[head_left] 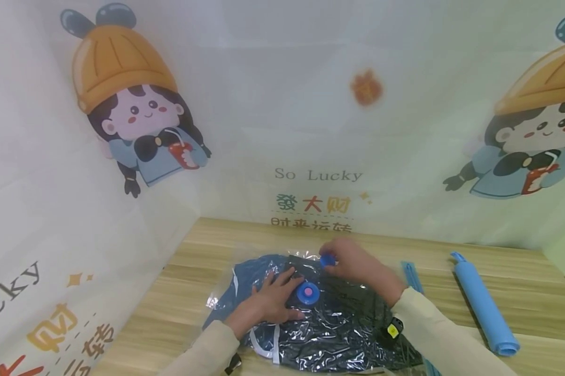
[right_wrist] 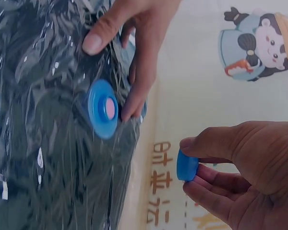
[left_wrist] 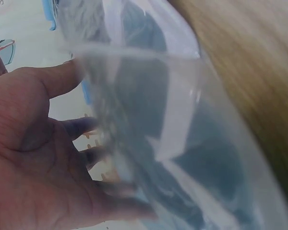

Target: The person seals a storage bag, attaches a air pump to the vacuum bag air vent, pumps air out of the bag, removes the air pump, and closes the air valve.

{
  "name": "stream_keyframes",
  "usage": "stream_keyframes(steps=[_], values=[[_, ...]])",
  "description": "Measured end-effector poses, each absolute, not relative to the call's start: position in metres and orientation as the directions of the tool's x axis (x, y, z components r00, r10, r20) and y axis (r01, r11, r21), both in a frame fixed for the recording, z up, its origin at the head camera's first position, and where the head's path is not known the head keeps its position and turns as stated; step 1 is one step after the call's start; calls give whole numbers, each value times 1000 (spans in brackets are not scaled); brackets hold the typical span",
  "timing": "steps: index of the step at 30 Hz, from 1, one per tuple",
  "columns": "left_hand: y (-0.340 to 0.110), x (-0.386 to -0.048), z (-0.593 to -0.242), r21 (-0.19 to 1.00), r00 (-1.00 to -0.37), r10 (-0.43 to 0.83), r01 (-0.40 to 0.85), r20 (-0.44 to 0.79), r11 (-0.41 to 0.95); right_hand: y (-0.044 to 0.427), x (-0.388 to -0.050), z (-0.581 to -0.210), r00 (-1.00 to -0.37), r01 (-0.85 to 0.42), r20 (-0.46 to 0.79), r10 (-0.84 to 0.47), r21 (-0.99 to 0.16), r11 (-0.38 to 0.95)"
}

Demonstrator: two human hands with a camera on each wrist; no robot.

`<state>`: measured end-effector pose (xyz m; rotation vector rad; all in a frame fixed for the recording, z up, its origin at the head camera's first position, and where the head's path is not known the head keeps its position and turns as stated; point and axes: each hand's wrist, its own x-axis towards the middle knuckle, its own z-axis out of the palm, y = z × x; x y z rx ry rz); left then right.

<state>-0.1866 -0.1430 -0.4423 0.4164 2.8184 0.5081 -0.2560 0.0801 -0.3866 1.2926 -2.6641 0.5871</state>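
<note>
A clear vacuum storage bag (head_left: pixel 329 334) with dark and blue clothing inside lies on the table. On its top sits a round blue valve (head_left: pixel 308 293) with a pink centre, uncapped. My left hand (head_left: pixel 274 300) rests on the bag with fingers spread, just left of the valve. Above the bag's far edge, my right hand (head_left: pixel 350 259) pinches a blue valve cap (right_wrist: pixel 187 165) between thumb and fingers, apart from the valve. In the left wrist view the bag's clear edge (left_wrist: pixel 206 76) is close to the camera and blurred.
A rolled light-blue item (head_left: pixel 484 308) lies on the right side of the wooden table (head_left: pixel 541 292). Between it and the bag is a flat blue strip (head_left: pixel 411 277), partly under the right forearm. A printed cloth backdrop (head_left: pixel 282 104) stands behind and on the left.
</note>
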Motion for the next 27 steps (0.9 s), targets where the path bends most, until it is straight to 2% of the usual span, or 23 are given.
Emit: stream_keyframes(steps=[6, 15, 23, 27], values=[[-144, -187, -441, 369, -928, 322, 237, -189, 899, 61, -253, -391, -597, -799, 255, -761, -282, 532], [-145, -185, -440, 364, -925, 327, 242, -194, 899, 37, -239, -404, -643, -741, 133, -755, -360, 567], [-145, -185, -441, 368, -921, 330, 240, -207, 898, 29, -235, -412, -611, -778, 134, -780, -284, 560], [-145, -186, -442, 361, -923, 327, 239, -205, 901, 31, -236, -413, -602, -785, 139, -786, -280, 552]])
